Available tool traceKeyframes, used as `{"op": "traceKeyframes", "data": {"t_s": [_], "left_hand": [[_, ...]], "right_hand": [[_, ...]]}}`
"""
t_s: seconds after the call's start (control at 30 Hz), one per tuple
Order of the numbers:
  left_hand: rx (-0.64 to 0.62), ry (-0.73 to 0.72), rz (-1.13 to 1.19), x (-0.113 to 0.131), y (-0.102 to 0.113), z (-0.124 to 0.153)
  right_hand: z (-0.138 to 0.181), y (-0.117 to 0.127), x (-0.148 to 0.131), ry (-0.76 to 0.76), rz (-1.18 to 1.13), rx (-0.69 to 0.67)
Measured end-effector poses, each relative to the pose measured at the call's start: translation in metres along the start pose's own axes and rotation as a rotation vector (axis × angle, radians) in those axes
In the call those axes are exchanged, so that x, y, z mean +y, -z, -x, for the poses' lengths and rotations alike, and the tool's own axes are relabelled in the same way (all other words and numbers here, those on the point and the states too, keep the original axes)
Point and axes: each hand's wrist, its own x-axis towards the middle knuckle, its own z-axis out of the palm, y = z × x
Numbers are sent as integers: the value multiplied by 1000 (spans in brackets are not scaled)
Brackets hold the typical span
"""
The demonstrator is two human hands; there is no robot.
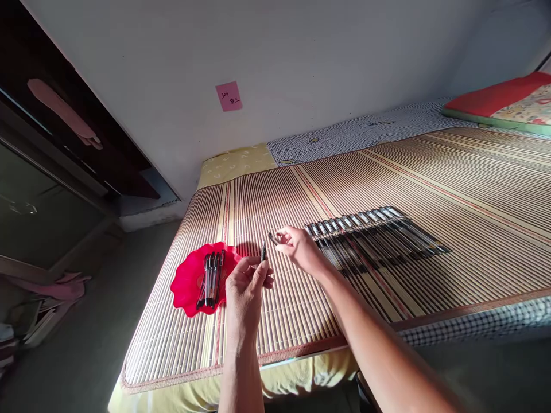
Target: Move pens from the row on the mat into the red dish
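Note:
My left hand [247,284] is closed round a black pen [263,252] that it holds upright, tip up, above the bamboo mat [451,189]. Just to its right, my right hand [297,244] pinches a small dark pen cap [272,238] between thumb and fingers. A red scalloped plate [185,284] to the left of my left hand holds several black pens [210,278]. To the right of my right hand, a long row of pens [374,235] lies side by side on the mat.
The mat covers a bed with a yellow sheet [235,163] and checked cloth [365,132] along a white wall. A pink sticky note [228,96] is on the wall. A red and patterned pillow [512,103] lies far right. Dark furniture [64,132] and floor clutter [38,298] stand left.

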Motion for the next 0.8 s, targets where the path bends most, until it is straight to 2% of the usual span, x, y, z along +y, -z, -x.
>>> {"op": "traceKeyframes", "data": {"t_s": [0.1, 0.2, 0.3, 0.47, 0.8], "left_hand": [[1, -3, -12, -5, 1, 0], [5, -14, -15, -8, 0, -1], [1, -15, -25, -8, -1, 0], [-6, 4, -48, -7, -3, 1], [-82, -17, 20, 7, -7, 4]], "right_hand": [[-1, 10, -14, 113, -312, 55], [5, 17, -31, 91, -548, 80], [9, 17, -39, 105, -673, 37], [8, 11, -37, 148, -717, -74], [11, 11, -41, 67, -650, -243]]}}
